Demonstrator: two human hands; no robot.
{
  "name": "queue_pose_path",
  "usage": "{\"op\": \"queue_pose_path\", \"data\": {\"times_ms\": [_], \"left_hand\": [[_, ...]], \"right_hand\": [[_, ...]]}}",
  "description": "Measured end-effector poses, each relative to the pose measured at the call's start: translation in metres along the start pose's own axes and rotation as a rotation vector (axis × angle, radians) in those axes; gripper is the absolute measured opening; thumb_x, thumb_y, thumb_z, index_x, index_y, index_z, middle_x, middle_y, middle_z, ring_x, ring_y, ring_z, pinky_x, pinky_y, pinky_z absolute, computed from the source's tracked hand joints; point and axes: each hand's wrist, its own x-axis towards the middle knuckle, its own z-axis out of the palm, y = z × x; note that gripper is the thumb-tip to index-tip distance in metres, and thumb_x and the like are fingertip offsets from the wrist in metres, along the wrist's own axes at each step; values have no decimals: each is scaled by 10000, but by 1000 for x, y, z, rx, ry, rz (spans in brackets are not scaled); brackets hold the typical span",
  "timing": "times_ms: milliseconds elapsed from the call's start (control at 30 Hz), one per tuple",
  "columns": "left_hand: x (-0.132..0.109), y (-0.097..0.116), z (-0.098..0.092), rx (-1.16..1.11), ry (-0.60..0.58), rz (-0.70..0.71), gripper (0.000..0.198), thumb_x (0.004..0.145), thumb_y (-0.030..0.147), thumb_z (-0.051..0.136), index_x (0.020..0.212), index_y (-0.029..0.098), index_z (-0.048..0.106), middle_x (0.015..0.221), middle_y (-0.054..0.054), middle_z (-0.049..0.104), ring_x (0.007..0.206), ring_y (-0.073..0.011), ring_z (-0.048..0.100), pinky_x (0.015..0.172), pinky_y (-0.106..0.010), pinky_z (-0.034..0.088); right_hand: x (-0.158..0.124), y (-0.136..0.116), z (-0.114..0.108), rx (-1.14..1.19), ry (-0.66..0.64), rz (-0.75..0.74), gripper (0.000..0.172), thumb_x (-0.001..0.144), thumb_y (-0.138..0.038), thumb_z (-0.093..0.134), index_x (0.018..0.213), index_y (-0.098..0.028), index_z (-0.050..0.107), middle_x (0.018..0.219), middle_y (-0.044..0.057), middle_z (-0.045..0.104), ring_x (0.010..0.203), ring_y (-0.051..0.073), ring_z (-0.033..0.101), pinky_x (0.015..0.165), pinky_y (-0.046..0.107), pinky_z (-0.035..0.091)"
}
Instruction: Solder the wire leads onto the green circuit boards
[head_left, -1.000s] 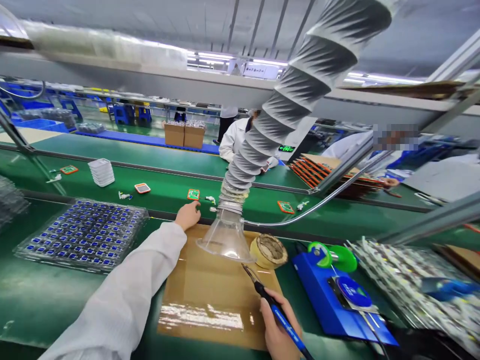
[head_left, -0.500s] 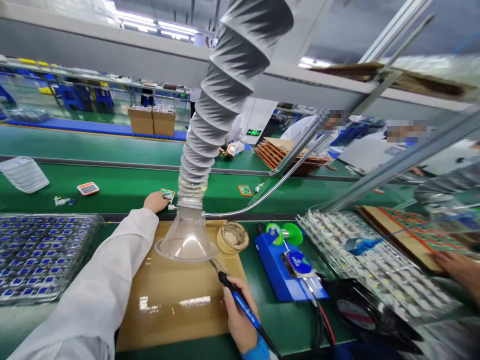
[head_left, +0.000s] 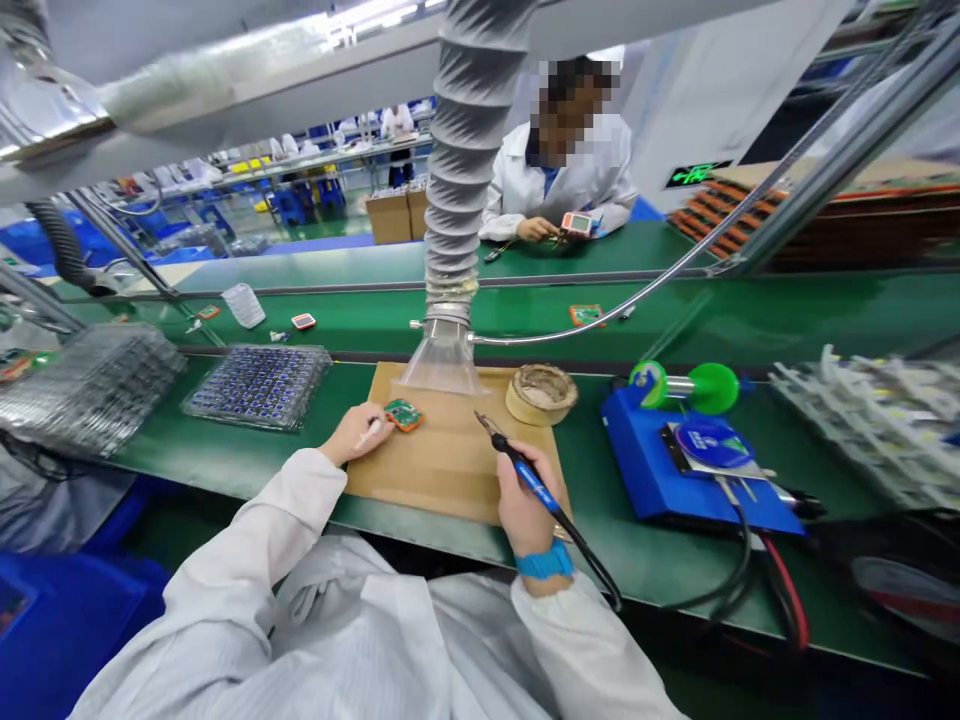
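In my left hand [head_left: 361,434] is a small green circuit board with an orange edge [head_left: 405,414], gripped by one side over the brown work mat [head_left: 442,470]. There also seems to be something small and white between those fingers. My right hand [head_left: 529,505] is wrapped round a black and blue soldering iron [head_left: 534,482], its metal tip pointing up and left, apart from the board. Above the mat hangs the clear hood [head_left: 444,362] of a ribbed grey duct. A round yellowish pot [head_left: 541,394] with a crusted inside sits on the mat's back right corner.
Right of the mat stands a blue solder-feeding station [head_left: 637,470] with a green reel [head_left: 712,388]. White parts fill trays [head_left: 870,430] at far right; a clear tray [head_left: 255,385] lies left. Another board [head_left: 586,315] rests on the green belt [head_left: 517,312]. A co-worker [head_left: 562,160] sits opposite.
My left hand has come back from the belt to the mat with the circuit board. The view has swung, bringing the co-worker opposite into sight. My right hand still holds the soldering iron.
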Motion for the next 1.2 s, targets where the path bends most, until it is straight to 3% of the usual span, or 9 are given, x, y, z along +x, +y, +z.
{"op": "queue_pose_path", "data": {"times_ms": [67, 167, 367, 500, 700, 900, 1033, 1133, 1200], "left_hand": [[-11, 12, 2, -37, -49, 112, 121, 812, 243, 645, 890, 186, 719, 1017, -63, 734, 971, -201, 653, 925, -317, 500], [-16, 17, -1, -104, -63, 90, 474, 787, 57, 494, 1153, 230, 741, 1309, -63, 680, 1231, -214, 585, 1116, -385, 430], [-27, 17, 5, -278, 62, -154, 357, 932, 222, 493, 1209, 204, 719, 1271, -76, 703, 1220, -210, 611, 1132, -380, 446], [-32, 27, 14, -219, 104, -73, 413, 858, 314, 676, 1256, 206, 700, 1292, -87, 699, 1233, -251, 597, 1129, -402, 434], [-29, 20, 23, -242, 128, 47, 364, 860, 231, 639, 1211, 213, 731, 1187, -70, 751, 1150, -227, 644, 1066, -386, 460], [-28, 17, 37, -275, 133, 74, 363, 858, 84, 523, 1083, 222, 770, 1153, -43, 769, 1179, -217, 646, 1087, -407, 427], [-34, 3, 1, -247, 253, 18, 326, 846, 66, 506, 987, 201, 766, 1060, -55, 777, 1043, -200, 683, 1013, -378, 464], [-39, -37, -51, -87, 399, -255, 285, 897, 126, 492, 1002, 188, 748, 1011, -75, 756, 997, -215, 671, 964, -374, 473], [-41, -71, -82, 84, 380, -466, 240, 914, 193, 518, 988, 180, 746, 999, -87, 734, 994, -247, 655, 956, -404, 459]], "right_hand": [[-1, 1, -1, 41, -35, 22, 266, 860, -422, 666, 987, -189, 683, 969, 87, 731, 909, 237, 683, 850, 388, 539], [-4, 5, -3, 73, -92, 64, 288, 871, -443, 660, 1004, -187, 676, 982, 86, 723, 918, 235, 671, 877, 394, 526], [-7, 6, -5, 51, -145, 67, 315, 884, -459, 650, 1031, -181, 666, 981, 85, 719, 901, 227, 665, 868, 384, 524], [-11, 6, -9, -12, -210, 49, 319, 882, -470, 651, 1028, -186, 667, 1019, 90, 719, 939, 234, 670, 879, 389, 525], [-14, 5, -9, -81, -144, 22, 377, 827, -500, 703, 1024, -181, 671, 1041, 103, 709, 965, 254, 672, 903, 412, 519], [-13, -8, 34, -83, -157, 31, 444, 798, -557, 715, 1029, -179, 693, 1050, 118, 728, 939, 275, 700, 883, 432, 538], [-9, 1, 69, -75, -230, 30, 468, 846, -565, 679, 1116, -182, 674, 902, 85, 748, 966, 286, 719, 959, 471, 518], [-9, 13, 79, -92, -292, 17, 474, 891, -564, 632, 1184, -192, 636, 937, 84, 759, 1020, 281, 718, 1014, 492, 489], [-10, 19, 78, -136, -353, -25, 461, 903, -552, 620, 1203, -203, 621, 1039, 100, 763, 1081, 281, 700, 1043, 501, 468]]}}
